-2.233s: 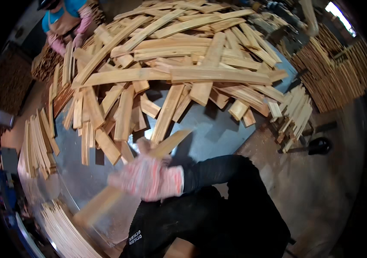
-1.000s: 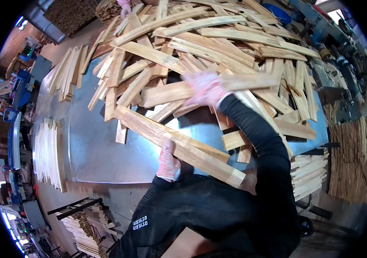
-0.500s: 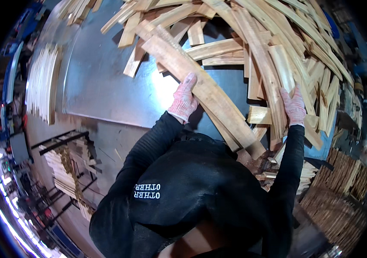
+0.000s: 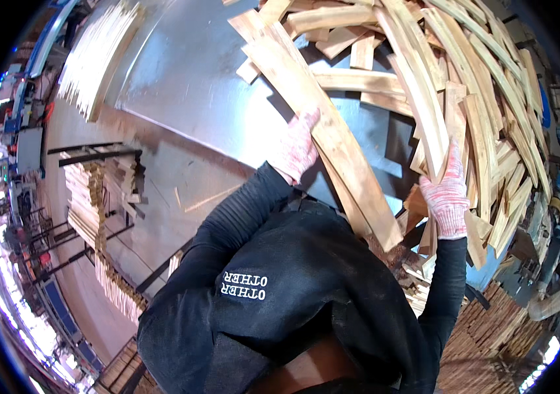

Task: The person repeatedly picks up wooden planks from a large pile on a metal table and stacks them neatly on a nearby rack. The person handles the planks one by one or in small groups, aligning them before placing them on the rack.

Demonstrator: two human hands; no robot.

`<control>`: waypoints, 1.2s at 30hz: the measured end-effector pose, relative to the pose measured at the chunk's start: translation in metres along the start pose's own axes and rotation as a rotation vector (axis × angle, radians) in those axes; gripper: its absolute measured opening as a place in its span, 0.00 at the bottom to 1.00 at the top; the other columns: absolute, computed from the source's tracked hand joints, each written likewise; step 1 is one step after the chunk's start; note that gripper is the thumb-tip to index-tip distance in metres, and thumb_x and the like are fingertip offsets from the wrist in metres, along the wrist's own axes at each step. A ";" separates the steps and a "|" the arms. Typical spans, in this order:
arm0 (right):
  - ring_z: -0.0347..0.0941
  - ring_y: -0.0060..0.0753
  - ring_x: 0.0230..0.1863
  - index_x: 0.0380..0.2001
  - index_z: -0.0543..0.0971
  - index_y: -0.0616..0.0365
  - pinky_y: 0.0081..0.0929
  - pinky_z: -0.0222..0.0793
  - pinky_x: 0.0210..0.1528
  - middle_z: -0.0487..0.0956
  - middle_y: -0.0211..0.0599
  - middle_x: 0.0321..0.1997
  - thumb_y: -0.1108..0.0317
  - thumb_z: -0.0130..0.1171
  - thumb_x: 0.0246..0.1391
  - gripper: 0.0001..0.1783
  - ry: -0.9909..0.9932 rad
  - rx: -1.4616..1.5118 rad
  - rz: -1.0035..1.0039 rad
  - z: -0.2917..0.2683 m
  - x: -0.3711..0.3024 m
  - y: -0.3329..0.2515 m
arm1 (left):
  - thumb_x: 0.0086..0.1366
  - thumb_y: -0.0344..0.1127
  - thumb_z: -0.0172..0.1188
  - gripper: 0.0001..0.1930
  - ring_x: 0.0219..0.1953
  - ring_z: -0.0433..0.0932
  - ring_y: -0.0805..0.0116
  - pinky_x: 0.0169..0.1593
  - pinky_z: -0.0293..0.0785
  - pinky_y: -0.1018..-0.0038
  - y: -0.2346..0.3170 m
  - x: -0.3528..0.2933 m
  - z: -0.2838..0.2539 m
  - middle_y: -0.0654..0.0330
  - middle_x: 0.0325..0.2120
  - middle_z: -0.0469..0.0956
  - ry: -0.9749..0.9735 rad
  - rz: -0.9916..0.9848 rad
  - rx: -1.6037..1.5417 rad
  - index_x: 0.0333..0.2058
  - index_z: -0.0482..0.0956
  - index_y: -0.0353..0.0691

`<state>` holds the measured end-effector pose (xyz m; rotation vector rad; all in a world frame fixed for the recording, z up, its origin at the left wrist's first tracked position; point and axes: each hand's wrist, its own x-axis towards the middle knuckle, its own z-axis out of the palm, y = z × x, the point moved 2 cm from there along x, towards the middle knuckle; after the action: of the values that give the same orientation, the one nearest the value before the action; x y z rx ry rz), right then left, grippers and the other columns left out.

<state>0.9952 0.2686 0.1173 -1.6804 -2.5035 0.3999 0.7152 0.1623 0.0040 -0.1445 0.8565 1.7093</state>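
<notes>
left hand point(image 4: 296, 148) grip closed flat on long wooden plank point(image 4: 322, 125) | right hand point(image 4: 447, 197) grip curled round thin slat point(image 4: 424, 111) in slat pile point(image 4: 490, 98), right of left grip | advice: keep plank flat on metal desk point(image 4: 188, 79), lift slat clear | since 0.5 s ago: both hands on same pieces, view swung left

We see bright, even light, glare on the metal table point(image 4: 181, 72), and strong fisheye bending toward the dark rim.
</notes>
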 end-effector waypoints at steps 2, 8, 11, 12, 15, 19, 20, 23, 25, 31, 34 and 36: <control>0.74 0.56 0.61 0.76 0.50 0.58 0.40 0.72 0.65 0.70 0.57 0.65 0.65 0.71 0.45 0.59 -0.128 0.346 -0.042 -0.002 -0.010 -0.042 | 0.71 0.45 0.64 0.28 0.59 0.76 0.57 0.62 0.75 0.51 0.016 -0.003 0.000 0.56 0.57 0.76 0.023 0.045 -0.029 0.64 0.68 0.41; 0.69 0.56 0.68 0.78 0.43 0.54 0.36 0.64 0.71 0.64 0.60 0.72 0.53 0.80 0.38 0.72 -0.613 0.271 -0.158 0.107 0.009 -0.176 | 0.76 0.56 0.52 0.31 0.58 0.76 0.60 0.63 0.74 0.62 0.069 -0.021 -0.029 0.50 0.57 0.75 -0.020 0.298 -0.071 0.65 0.66 0.38; 0.69 0.50 0.68 0.78 0.44 0.58 0.35 0.65 0.70 0.69 0.56 0.68 0.58 0.77 0.39 0.69 -0.711 0.732 -0.210 0.156 0.017 -0.198 | 0.77 0.48 0.52 0.25 0.50 0.79 0.66 0.55 0.79 0.67 0.091 -0.028 -0.073 0.56 0.54 0.76 -0.007 0.364 0.249 0.64 0.67 0.39; 0.68 0.50 0.69 0.77 0.45 0.60 0.34 0.64 0.70 0.71 0.57 0.67 0.59 0.75 0.40 0.66 -0.709 0.778 -0.302 0.167 0.022 -0.203 | 0.76 0.45 0.55 0.22 0.50 0.79 0.66 0.56 0.80 0.66 0.086 -0.029 -0.089 0.57 0.51 0.78 0.087 0.435 0.337 0.61 0.70 0.40; 0.72 0.37 0.63 0.77 0.47 0.61 0.32 0.69 0.65 0.72 0.46 0.66 0.65 0.80 0.40 0.67 -0.999 1.174 -0.208 0.202 0.042 -0.237 | 0.73 0.42 0.60 0.20 0.52 0.80 0.64 0.58 0.79 0.61 0.091 -0.006 -0.138 0.58 0.49 0.80 0.081 0.276 -0.112 0.59 0.72 0.41; 0.77 0.28 0.56 0.69 0.63 0.63 0.28 0.75 0.58 0.79 0.38 0.58 0.71 0.79 0.45 0.50 -1.050 1.278 -0.090 0.233 0.088 -0.294 | 0.71 0.37 0.63 0.19 0.52 0.81 0.61 0.57 0.81 0.60 0.156 0.034 -0.209 0.57 0.50 0.81 0.067 0.135 -0.196 0.57 0.74 0.41; 0.78 0.28 0.54 0.67 0.66 0.64 0.27 0.76 0.58 0.80 0.37 0.56 0.71 0.78 0.46 0.47 -1.044 1.283 -0.060 0.240 0.101 -0.309 | 0.71 0.36 0.63 0.19 0.52 0.82 0.61 0.56 0.82 0.60 0.181 0.040 -0.224 0.57 0.51 0.81 0.033 0.181 -0.075 0.57 0.74 0.41; 0.80 0.30 0.48 0.66 0.67 0.62 0.28 0.78 0.53 0.83 0.38 0.49 0.69 0.79 0.46 0.45 -0.850 1.262 -0.096 0.256 0.149 -0.360 | 0.69 0.32 0.62 0.17 0.50 0.83 0.60 0.53 0.83 0.58 0.258 0.064 -0.261 0.56 0.50 0.81 0.095 0.156 0.009 0.55 0.76 0.39; 0.80 0.33 0.47 0.72 0.59 0.57 0.30 0.79 0.51 0.83 0.39 0.48 0.68 0.80 0.44 0.55 -0.793 1.061 -0.084 0.265 0.179 -0.394 | 0.69 0.32 0.62 0.17 0.51 0.82 0.59 0.55 0.82 0.58 0.299 0.071 -0.275 0.55 0.52 0.81 0.121 0.165 0.025 0.56 0.76 0.38; 0.68 0.58 0.68 0.75 0.51 0.65 0.42 0.63 0.70 0.68 0.65 0.68 0.45 0.72 0.47 0.62 -0.243 0.116 -0.153 0.253 0.176 -0.449 | 0.76 0.34 0.55 0.20 0.61 0.75 0.66 0.68 0.67 0.71 0.362 0.067 -0.307 0.54 0.57 0.79 0.399 0.320 0.521 0.62 0.73 0.35; 0.61 0.62 0.72 0.73 0.59 0.60 0.48 0.56 0.74 0.65 0.59 0.71 0.42 0.64 0.56 0.50 0.184 -0.035 -0.378 0.242 0.124 -0.472 | 0.74 0.45 0.58 0.22 0.57 0.77 0.62 0.64 0.69 0.69 0.351 0.058 -0.296 0.52 0.54 0.80 0.370 0.682 0.748 0.57 0.77 0.34; 0.64 0.50 0.71 0.69 0.65 0.66 0.41 0.57 0.73 0.71 0.58 0.67 0.49 0.69 0.57 0.46 -0.504 0.838 -0.247 0.248 0.096 -0.481 | 0.75 0.45 0.57 0.22 0.58 0.77 0.59 0.65 0.69 0.70 0.330 0.051 -0.275 0.52 0.57 0.79 0.411 0.643 0.697 0.58 0.77 0.33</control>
<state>0.4720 0.1458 0.0030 -0.9976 -2.2239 1.7087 0.3157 0.0124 -0.0686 0.2950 1.9123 1.8690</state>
